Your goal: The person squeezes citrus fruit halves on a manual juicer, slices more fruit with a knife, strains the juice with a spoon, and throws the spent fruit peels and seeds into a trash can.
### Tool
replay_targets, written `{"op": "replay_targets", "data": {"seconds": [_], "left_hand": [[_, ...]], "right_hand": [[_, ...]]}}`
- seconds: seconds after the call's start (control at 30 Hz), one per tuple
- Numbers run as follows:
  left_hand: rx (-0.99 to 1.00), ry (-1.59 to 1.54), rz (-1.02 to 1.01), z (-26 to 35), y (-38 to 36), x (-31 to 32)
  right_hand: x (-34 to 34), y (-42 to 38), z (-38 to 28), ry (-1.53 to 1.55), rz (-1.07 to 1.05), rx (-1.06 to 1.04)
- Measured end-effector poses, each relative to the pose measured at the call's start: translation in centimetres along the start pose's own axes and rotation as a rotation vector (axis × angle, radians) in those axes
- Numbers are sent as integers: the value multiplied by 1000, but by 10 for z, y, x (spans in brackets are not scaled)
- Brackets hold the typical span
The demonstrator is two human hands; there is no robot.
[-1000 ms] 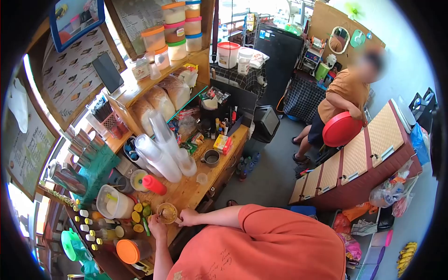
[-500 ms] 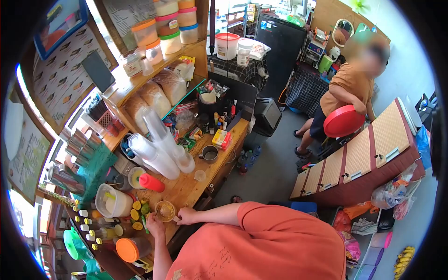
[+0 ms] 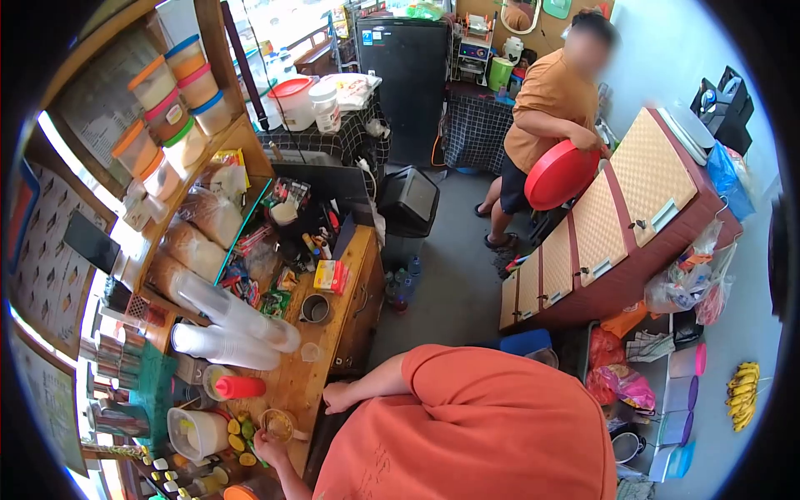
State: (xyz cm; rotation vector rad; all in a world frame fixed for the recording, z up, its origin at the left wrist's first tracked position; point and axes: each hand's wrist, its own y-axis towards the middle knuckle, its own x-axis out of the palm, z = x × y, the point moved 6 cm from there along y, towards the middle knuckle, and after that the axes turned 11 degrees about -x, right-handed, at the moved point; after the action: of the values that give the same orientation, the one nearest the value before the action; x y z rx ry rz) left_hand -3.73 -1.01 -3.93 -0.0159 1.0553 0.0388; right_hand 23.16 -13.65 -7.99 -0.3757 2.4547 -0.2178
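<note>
Near the front of the wooden counter, my left hand has its fingers closed at the near left side of a cup with brownish contents. The cup's light handle points right. My right hand is at the counter's front edge, apart from the cup, with its fingers curled; what they hold, if anything, is hidden. Cut orange-yellow fruit lies left of the cup. Beyond it are a red squeeze bottle, a white tub and a small clear cup.
Stacked plastic cups and a metal mug stand farther along the counter. A person holding a round red lid or tray stands beyond, beside a large quilted panelled piece. A black bin is past the counter's end.
My right hand has let go of the cup's handle and moved to the counter's edge. My left hand remains at the cup. The view has turned to the right.
</note>
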Motion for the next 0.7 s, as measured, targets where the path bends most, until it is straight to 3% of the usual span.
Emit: {"op": "replay_targets", "data": {"seconds": [0.27, 0.33, 0.4, 0.47, 0.53, 0.57, 0.67, 0.7], "left_hand": [[-58, 22, 43, -7, 6, 8], [61, 4, 60, -16, 3, 7], [29, -25, 70, 18, -16, -18], [58, 0, 195, 7, -13, -19], [-7, 49, 181, 0, -14, -13], [-155, -31, 79, 4, -17, -16], [-242, 197, 10, -12, -8, 0], [-242, 138, 97, 8, -17, -21]], "right_hand": [[-30, -16, 57, 10, 100, -10], [-40, -25, 60, -60, 83, -30], [-48, -35, 63, 1, 86, -69], [-50, -34, 64, -22, 14, -49], [-56, -44, 66, -24, 66, -16], [-61, -49, 64, -40, 86, -13], [-72, -46, 52, 5, 64, -38], [-68, -43, 58, -14, 129, -70]]}}
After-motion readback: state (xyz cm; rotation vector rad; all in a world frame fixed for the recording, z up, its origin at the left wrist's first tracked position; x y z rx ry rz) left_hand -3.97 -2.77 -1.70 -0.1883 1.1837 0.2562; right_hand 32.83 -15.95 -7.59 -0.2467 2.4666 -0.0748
